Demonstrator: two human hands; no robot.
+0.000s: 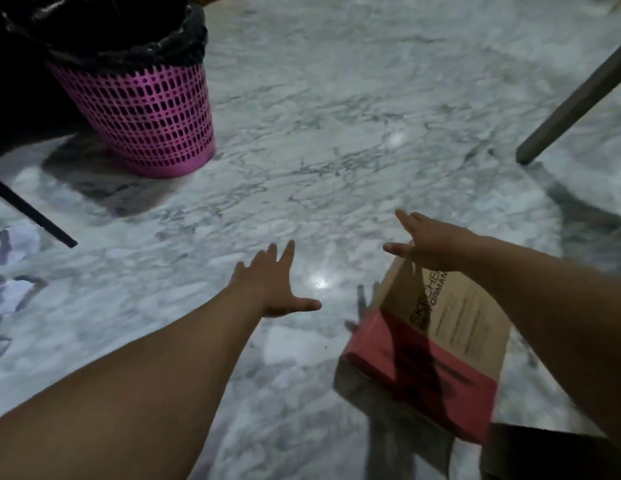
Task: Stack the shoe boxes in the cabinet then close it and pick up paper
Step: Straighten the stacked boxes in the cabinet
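Left hand: the left hand (274, 289) is seen stretched out over the pale grey-veined marble floor (337, 116), palm down, fingers spread straight and thumb stuck out to the side. Nothing is held in it, and pretty sure nothing is touched either.

Right hand: the right hand (430, 244) is reached forward just past the top end of the box, fingers straight and fanned, thumb pointing left. Nothing is gripped. Whether the box edge is brushed by the wrist can't be told, it's all a bit motion-blurred there.

Shoe box: a brown cardboard shoe box with a red band and black printed lettering (437, 344) is found under the right forearm, tilted, with its far end raised higher than its near end. A dark shadow is cast on the floor just below and left of it.

Second box: a dark brown cardboard edge (531, 452) is cut off at the bottom right corner, just beside the first box. Not much more can be made out.

Paper: crumpled white paper (14, 271) is spotted on the floor at the far left edge, well apart from both hands.

Bin: a pink perforated plastic waste basket lined with a black bag (146, 112) is parked upright at the upper left.

Furniture: a grey slanted chair leg (572, 102) is planted at the upper right, and a thin black leg (32, 213) at the left.
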